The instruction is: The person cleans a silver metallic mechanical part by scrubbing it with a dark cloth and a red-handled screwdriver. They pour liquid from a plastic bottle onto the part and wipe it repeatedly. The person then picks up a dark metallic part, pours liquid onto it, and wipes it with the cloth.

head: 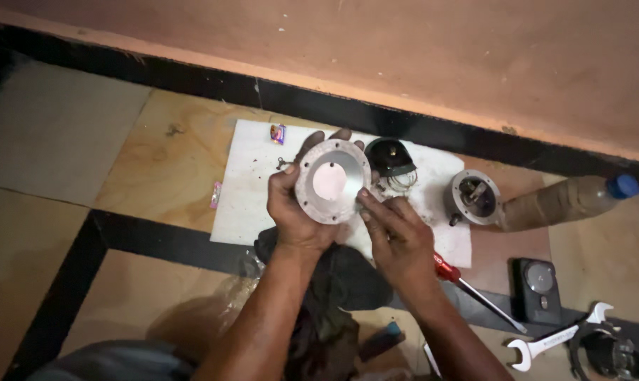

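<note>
Left hand [296, 212] grips a round grey metal flange [331, 181] by its rim, held above a white sheet [249, 190] on the floor. Right hand [398, 240], at the flange's 4 o'clock, pinches its edge with fingertips. At 3 o'clock: a black domed part [390, 155], then a grey round housing [473, 197]. At 5 o'clock: a red-handled screwdriver [468, 286].

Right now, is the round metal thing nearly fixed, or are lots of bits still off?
It looks partway. Apart already: the dark dome and grey housing lie separately on the white sheet. In hand: the left hand holds the round metal flange, right hand touching it. Screwdriver and spanner lie unused.
</note>
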